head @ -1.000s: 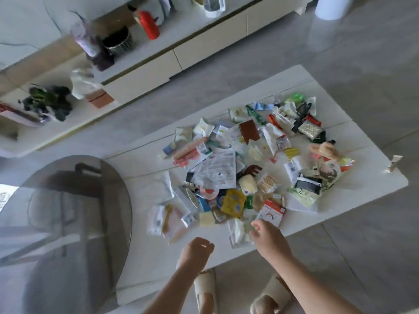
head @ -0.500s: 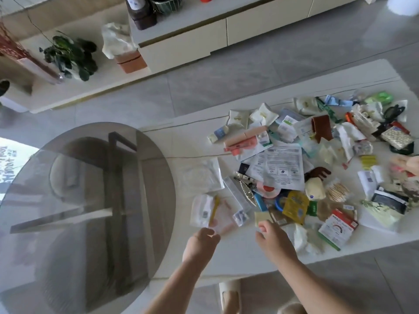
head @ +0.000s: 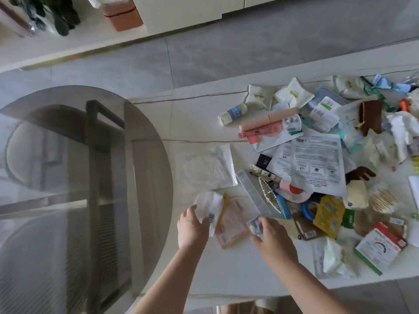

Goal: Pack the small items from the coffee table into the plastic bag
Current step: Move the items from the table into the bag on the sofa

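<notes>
A clear plastic bag (head: 205, 169) lies flat on the white coffee table (head: 192, 123), left of a heap of small items. My left hand (head: 191, 226) grips a white packet with a barcode (head: 209, 206) at the heap's near left corner. My right hand (head: 271, 237) pinches a small clear blister pack (head: 255, 224). Between the two hands lies a pink sachet (head: 231, 223). A printed white leaflet pouch (head: 316, 165), a yellow sachet (head: 328, 213) and a red-and-white box (head: 379, 244) lie further right in the heap.
A round smoked-glass table top (head: 74, 191) overlaps the coffee table's left end. Across the grey tiled floor (head: 204, 62) stands a low cream cabinet with a plant (head: 54, 14) and an orange-brown box (head: 122, 15). The table's near edge runs just below my forearms.
The view swung further left and down. Both hands moved forward onto the heap's near left corner; the left closed on the white packet and the right on the blister pack.
</notes>
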The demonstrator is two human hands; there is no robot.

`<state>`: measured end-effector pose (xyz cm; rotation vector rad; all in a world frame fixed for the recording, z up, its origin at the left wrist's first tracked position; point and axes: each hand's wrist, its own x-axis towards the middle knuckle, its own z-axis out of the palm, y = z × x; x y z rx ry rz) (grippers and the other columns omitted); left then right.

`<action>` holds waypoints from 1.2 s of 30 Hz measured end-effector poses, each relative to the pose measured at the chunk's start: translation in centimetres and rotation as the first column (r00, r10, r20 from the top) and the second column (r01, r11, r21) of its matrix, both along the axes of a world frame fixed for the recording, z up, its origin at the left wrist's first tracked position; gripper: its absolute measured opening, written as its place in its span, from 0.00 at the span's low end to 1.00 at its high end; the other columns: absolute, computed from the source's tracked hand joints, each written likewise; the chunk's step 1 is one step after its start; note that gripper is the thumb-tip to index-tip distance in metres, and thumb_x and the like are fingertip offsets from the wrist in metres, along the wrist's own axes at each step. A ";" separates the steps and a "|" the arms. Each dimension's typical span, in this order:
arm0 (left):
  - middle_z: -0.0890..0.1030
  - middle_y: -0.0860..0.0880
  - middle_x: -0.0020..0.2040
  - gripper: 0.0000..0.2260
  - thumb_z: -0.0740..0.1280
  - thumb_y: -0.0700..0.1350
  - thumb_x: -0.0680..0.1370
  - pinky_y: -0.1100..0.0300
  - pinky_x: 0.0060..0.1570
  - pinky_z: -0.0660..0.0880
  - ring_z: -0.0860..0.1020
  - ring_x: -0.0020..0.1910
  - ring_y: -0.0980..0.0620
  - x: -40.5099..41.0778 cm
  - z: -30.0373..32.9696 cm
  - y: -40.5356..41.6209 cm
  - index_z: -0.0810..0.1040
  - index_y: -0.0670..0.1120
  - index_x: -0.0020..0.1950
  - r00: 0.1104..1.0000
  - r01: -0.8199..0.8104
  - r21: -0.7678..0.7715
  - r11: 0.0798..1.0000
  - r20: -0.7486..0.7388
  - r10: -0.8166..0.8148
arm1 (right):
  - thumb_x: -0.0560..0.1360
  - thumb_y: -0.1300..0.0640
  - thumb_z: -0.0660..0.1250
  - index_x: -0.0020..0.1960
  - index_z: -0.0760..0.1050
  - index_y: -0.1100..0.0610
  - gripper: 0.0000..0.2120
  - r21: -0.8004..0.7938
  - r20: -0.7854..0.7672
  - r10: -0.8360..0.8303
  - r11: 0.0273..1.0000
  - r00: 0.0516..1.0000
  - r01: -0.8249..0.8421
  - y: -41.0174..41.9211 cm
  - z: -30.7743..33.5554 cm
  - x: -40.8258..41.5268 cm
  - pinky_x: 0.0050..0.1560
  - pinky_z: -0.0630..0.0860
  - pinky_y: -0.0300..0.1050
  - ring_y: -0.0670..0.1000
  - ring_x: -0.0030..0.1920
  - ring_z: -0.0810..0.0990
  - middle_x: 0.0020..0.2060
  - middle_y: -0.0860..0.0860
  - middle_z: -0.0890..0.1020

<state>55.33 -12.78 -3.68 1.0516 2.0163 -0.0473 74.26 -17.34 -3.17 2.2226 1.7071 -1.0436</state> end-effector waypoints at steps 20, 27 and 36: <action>0.79 0.38 0.49 0.15 0.66 0.51 0.76 0.52 0.44 0.75 0.78 0.46 0.39 0.2 -2.4 0.2 0.75 0.38 0.46 0.928 -0.372 -0.015 0.928 0.024 0.373 | 0.77 0.44 0.58 0.67 0.66 0.55 0.23 0.067 0.122 -0.074 0.996 0.990 0.066 -0.9 -2.6 1.1 0.51 0.71 0.41 0.50 0.57 0.74 0.58 0.51 0.76; 0.71 0.43 0.57 0.14 0.69 0.51 0.73 0.50 0.53 0.75 0.74 0.52 0.42 0.6 -3.7 0.7 0.75 0.42 0.52 0.971 -0.237 -0.050 0.970 0.026 0.239 | 0.75 0.49 0.64 0.65 0.68 0.57 0.22 0.106 -0.034 -0.192 0.975 0.981 0.195 -1.4 -2.6 1.5 0.50 0.74 0.42 0.52 0.55 0.74 0.57 0.54 0.74; 0.77 0.46 0.46 0.14 0.71 0.47 0.72 0.55 0.42 0.74 0.75 0.42 0.45 1.5 -4.5 0.0 0.68 0.45 0.49 0.938 -0.342 -0.041 0.939 0.043 0.343 | 0.74 0.53 0.67 0.64 0.70 0.59 0.21 0.167 -0.098 -0.231 0.955 0.968 0.245 -2.5 -2.1 2.7 0.47 0.74 0.44 0.54 0.52 0.75 0.54 0.56 0.75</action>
